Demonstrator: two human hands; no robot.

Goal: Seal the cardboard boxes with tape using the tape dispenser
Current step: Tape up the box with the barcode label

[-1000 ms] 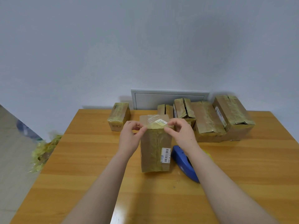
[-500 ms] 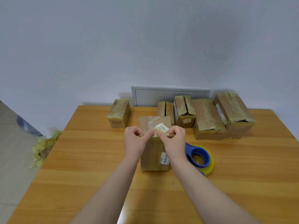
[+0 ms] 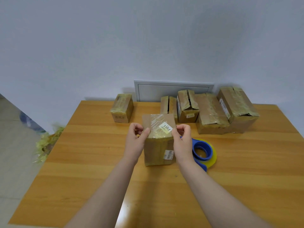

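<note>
A tabletop (image 3: 82,162) of orange-brown wood grain runs up to a plain pale wall (image 3: 148,38), where a grey panel (image 3: 172,91) sits low, just behind the far edge. To the left the floor (image 3: 14,153) is grey, with a heap of crumpled yellowish tape scraps (image 3: 47,142) lying beside the tabletop's edge.

Along the back stand five taped boxes: one small box (image 3: 122,108) alone on the left, well apart from a row of four (image 3: 210,111) on the right that crowd one another, the rightmost two larger and tilted.

Near the middle stands the box (image 3: 158,145) being worked on, upright, its long axis vertical, top face tipped a little toward the wearer. A white label (image 3: 165,127) sits on the top and a barcode sticker (image 3: 169,154) on the near face, lower right. Glossy tape covers the top's near edge and runs down the front.

Both hands are at the box's upper corners. The left hand (image 3: 135,139) has its thumb pressed on the top's left edge, the other fingers curled; the right hand (image 3: 181,139) pinches at the top's right edge with fingers bent. Whether either pinches loose tape or only presses it down, I cannot tell.

The dispenser (image 3: 203,151), blue with a yellowish roll, lies flat on the tabletop just right of the box, partly behind the right wrist, its handle pointing toward the wearer.
</note>
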